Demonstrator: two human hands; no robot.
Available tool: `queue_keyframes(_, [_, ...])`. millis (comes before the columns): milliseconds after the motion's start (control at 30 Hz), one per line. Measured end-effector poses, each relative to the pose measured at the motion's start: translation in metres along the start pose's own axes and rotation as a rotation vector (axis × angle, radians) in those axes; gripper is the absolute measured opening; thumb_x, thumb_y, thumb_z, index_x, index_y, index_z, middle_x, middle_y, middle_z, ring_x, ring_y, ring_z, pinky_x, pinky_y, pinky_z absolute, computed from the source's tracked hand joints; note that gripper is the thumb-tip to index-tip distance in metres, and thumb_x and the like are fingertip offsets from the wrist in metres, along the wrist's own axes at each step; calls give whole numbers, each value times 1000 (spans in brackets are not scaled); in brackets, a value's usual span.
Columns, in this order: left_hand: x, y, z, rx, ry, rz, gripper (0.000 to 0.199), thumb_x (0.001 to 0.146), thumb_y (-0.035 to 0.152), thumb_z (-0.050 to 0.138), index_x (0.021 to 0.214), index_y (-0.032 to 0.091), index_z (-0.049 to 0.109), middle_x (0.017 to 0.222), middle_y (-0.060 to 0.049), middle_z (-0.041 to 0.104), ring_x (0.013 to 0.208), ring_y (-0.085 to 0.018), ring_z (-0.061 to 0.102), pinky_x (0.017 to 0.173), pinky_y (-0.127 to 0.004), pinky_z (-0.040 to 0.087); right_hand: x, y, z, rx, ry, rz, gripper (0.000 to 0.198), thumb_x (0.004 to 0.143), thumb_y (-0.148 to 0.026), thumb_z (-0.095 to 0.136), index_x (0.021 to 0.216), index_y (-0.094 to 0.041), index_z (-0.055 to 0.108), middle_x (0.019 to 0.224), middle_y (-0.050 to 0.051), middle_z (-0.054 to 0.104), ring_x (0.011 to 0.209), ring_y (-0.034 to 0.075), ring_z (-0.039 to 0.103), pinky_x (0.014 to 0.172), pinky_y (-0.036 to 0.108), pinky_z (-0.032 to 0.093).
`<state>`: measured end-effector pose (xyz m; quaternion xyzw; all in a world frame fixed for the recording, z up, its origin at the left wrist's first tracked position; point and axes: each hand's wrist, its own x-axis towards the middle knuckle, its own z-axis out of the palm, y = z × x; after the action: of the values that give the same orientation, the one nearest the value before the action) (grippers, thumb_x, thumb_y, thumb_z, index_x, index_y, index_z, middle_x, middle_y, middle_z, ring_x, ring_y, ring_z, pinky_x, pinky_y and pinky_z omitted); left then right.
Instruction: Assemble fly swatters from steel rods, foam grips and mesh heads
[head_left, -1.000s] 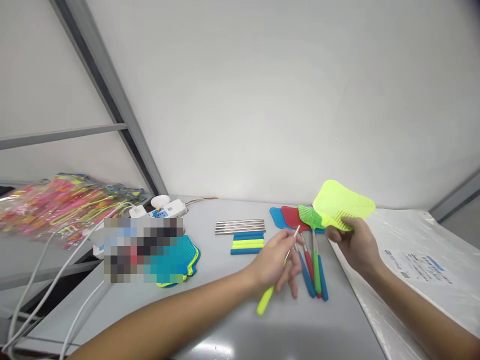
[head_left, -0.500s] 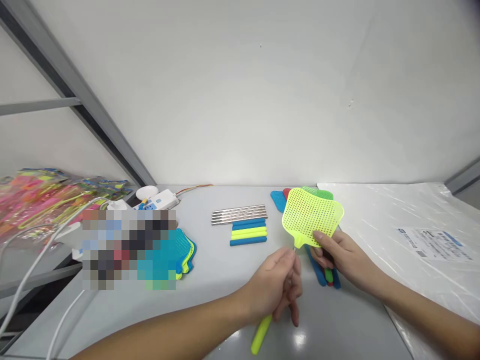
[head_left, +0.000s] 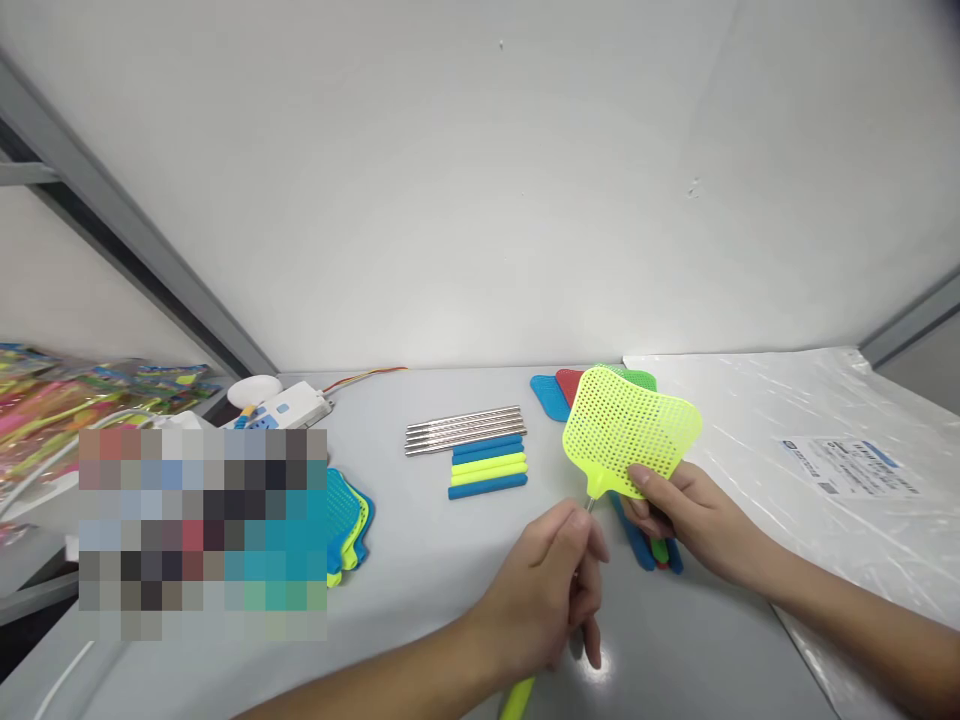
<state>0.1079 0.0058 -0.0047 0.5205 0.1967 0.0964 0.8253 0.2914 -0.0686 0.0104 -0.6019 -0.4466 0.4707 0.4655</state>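
Several swatters lay apparently joined by the surface's far edge, while your left hand gripped a rod and your right hand pinched its yellow head before them, with spare rods, grips and stacked heads left loose.

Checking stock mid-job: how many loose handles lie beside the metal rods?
4: one blue handle nearest the metal rods, two yellow handles next, then another blue handle, nearest the camera. Any underneath would be hidden.
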Motion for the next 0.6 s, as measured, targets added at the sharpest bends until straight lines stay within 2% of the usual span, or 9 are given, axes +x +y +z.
queue_keyframes(133, [-4, 6, 5, 18, 38, 33, 36, 96, 52, 36, 80, 20, 45, 43, 12, 33, 30, -5, 30, 34, -18, 42, 0, 0, -1, 54, -37, 3, 53, 94, -57, 40, 57, -20, 43, 51, -3, 41, 45, 11, 43, 47, 25, 40])
queue_keyframes(367, [-8, 15, 6, 21, -28, -6, 31, 97, 46, 35, 85, 20, 46, 44, 12, 34, 29, -5, 32, 35, -16, 42, -2, -2, 0, 67, -28, -16, 51, 93, -57, 42, 59, -20, 44, 52, -3, 41, 47, 11, 40, 47, 25, 38])
queue_keyframes(600, [-11, 19, 3, -250, -203, -46, 31, 98, 42, 32, 87, 19, 49, 43, 13, 37, 22, -3, 24, 37, -23, 46, -6, -3, -1, -28, -131, -31, 51, 96, -55, 38, 60, -19, 47, 53, -2, 43, 50, 11, 41, 51, 26, 34])
